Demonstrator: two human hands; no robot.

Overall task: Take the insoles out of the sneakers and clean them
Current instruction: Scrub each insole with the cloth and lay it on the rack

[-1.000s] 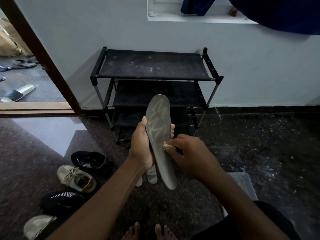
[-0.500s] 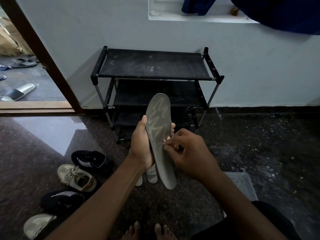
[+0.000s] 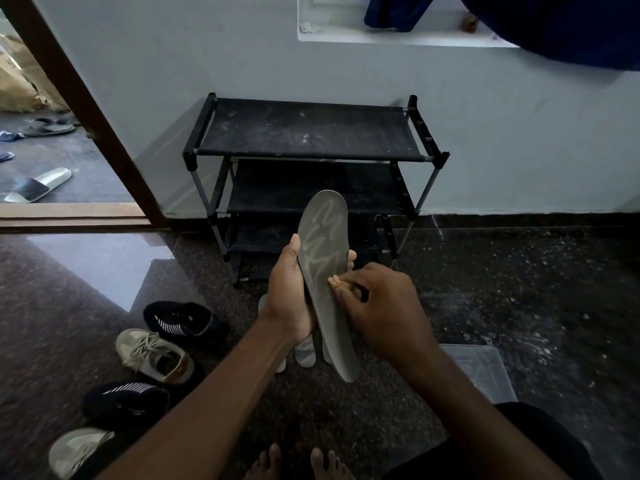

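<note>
Since 0.5 s ago the grey insole (image 3: pixel 323 237) has barely moved, but a small pale wad (image 3: pixel 333 281) now shows, pinched in the right hand (image 3: pixel 381 306) fingertips and pressed to the insole's middle. The left hand (image 3: pixel 289 299) grips the insole upright before the black shoe rack (image 3: pixel 304 133). Its zigzag marking bears no letters. Lettering on the black sneaker (image 3: pixel 183 320) is unreadable.
</note>
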